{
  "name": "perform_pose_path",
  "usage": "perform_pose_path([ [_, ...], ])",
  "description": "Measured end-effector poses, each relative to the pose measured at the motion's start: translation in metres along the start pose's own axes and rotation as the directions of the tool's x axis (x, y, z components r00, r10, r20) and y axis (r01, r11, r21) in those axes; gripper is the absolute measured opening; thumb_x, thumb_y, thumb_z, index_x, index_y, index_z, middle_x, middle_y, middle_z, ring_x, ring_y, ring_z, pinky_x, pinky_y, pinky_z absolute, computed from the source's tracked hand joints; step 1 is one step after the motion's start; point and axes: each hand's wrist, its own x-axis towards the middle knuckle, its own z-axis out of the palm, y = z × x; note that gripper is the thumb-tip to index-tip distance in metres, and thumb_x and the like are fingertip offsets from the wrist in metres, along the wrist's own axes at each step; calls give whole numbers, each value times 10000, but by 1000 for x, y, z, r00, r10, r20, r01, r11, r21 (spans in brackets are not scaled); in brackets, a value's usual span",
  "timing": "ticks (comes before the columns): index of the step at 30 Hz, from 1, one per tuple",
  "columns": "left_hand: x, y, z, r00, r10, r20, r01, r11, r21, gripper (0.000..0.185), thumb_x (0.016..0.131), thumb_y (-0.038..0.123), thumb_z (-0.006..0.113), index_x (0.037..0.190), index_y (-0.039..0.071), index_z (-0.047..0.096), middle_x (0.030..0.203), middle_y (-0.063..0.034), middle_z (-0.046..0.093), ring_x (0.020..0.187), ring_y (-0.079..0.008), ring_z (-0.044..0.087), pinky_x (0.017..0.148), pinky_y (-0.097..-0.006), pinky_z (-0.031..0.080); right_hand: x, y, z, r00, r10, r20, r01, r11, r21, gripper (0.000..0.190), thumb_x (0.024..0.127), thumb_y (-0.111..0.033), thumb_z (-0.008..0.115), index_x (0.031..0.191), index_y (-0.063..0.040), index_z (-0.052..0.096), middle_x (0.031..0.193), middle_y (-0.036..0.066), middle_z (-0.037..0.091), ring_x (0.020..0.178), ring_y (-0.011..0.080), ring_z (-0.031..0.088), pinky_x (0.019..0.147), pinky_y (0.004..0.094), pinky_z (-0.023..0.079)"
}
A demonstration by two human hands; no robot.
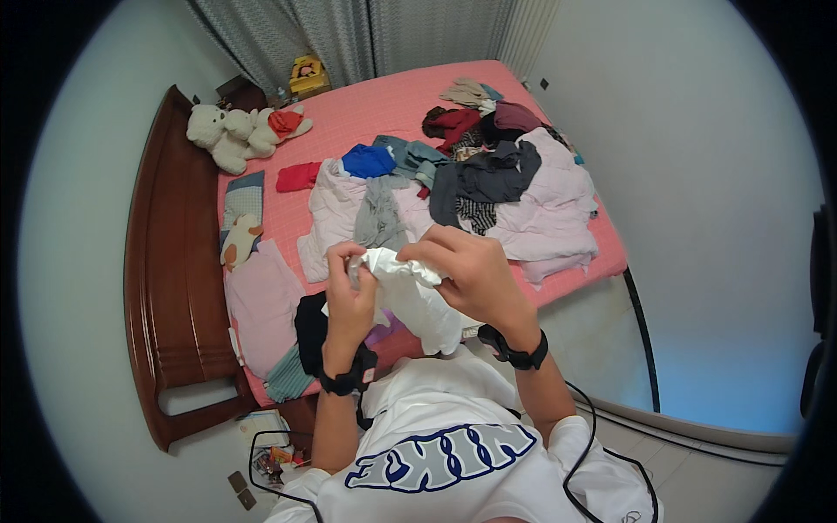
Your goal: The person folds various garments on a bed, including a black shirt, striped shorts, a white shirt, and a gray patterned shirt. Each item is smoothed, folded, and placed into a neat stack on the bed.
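Note:
Both hands hold a thin, shiny white item (418, 304), gathered at its upper edge; whether it is cloth or a plastic bag I cannot tell. My left hand (350, 294) pinches its left end between thumb and fingers. At the right end, my right hand (474, 271) grips the bunched edge, its fingertips partly hidden. The rest of the item hangs down in front of my white shirt. Behind my hands, a grey garment (380, 212) lies on a rumpled pale pink quilt (543, 222). A black garment (310, 327) is beside my left wrist.
A pink-sheeted bed (366, 98) with a wooden headboard (173, 261) carries a dark garment (500, 173), a blue garment (368, 161) and a pink pillow (261, 297). White teddy bears (225, 140) sit at the far left corner. Black cables (592, 418) run beside my arms.

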Motion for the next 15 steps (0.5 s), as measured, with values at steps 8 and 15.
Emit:
perform_pose_path([
  [8,41,45,4,944,300,135,-299,954,-26,337,847,-197,472,1102,20,506,997,-134,711,713,-196,637,661,-284,504,-11,7,-36,999,44,1,-40,894,447,471,857,-321,821,1246,-69,733,1369,165,657,1299,369,537,1135,451,414],
  [15,47,66,9,851,422,313,-409,906,-109,424,777,-175,582,1139,29,499,1093,-144,770,706,-190,704,609,-270,518,8,16,-15,979,93,179,-155,916,371,378,975,-378,770,1169,-65,686,875,184,699,798,404,686,699,442,523],
])
